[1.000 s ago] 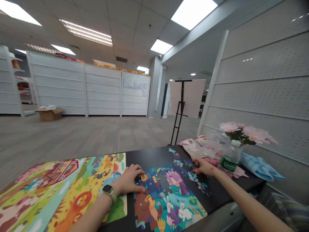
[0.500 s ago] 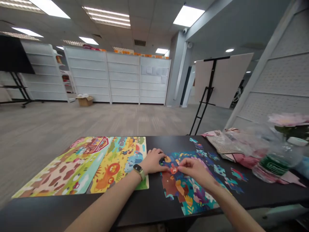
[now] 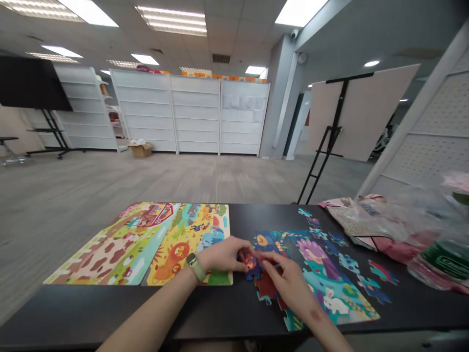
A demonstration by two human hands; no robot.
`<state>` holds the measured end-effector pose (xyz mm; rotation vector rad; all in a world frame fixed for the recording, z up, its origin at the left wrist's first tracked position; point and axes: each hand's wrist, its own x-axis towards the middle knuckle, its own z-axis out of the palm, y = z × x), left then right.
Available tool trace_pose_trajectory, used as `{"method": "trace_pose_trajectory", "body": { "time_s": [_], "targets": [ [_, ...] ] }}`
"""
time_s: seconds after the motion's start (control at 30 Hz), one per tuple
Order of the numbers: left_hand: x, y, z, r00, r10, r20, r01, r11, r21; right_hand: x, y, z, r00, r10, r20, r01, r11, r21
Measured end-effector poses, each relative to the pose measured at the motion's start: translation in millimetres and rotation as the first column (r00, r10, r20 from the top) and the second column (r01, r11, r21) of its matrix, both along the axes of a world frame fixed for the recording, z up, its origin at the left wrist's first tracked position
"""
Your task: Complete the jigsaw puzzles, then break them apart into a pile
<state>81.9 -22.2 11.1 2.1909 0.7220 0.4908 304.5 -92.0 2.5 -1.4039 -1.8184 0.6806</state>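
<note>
Since the earlier frame, both hands had slid toward the left edge of the unfinished jigsaw puzzle [image 3: 322,274], carrying a red and blue puzzle piece [image 3: 249,262] with them. From the head camera, the left hand [image 3: 223,254] was curled closed, gripping that piece at its fingertips. The right hand [image 3: 289,283] was half closed, with its fingers [image 3: 269,259] just right of the piece; whether they gripped it I could not tell. The unfinished puzzle lay on a black table [image 3: 110,305], directly ahead of the right hand. Loose puzzle pieces [image 3: 383,272] were scattered farther right of that hand. Left of the left hand, a smartwatch [image 3: 196,267] sat on its wrist, and 2 finished puzzles [image 3: 146,244] lay side by side, the nearer one just touching the hand's heel. Well right of the right hand were a patterned cloth [image 3: 351,222] and a water bottle [image 3: 443,259].
</note>
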Motion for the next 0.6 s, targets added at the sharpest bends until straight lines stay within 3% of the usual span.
{"method": "trace_pose_trajectory", "body": {
  "time_s": [0.13,0.27,0.43,0.6],
  "targets": [
    [-4.1,5.8,5.4,0.994,0.063,-0.089,-0.058,0.997,0.054,33.3,-9.6,-7.7,0.978,-0.19,0.081,0.171,0.965,0.199],
    [-7.7,4.3,11.6,0.979,0.103,-0.177,-0.075,0.984,0.16,57.1,-16.4,-22.0,0.953,-0.298,0.053,0.283,0.94,0.193],
    [-6.5,0.9,11.4,0.96,0.119,-0.255,-0.036,0.951,0.308,53.3,-18.2,-27.4,0.966,-0.255,0.05,0.245,0.958,0.15],
    [-5.7,-2.3,16.1,0.949,0.083,-0.305,0.029,0.937,0.348,48.1,-17.9,-25.7,0.966,-0.212,0.149,0.186,0.967,0.174]
  ]
}}
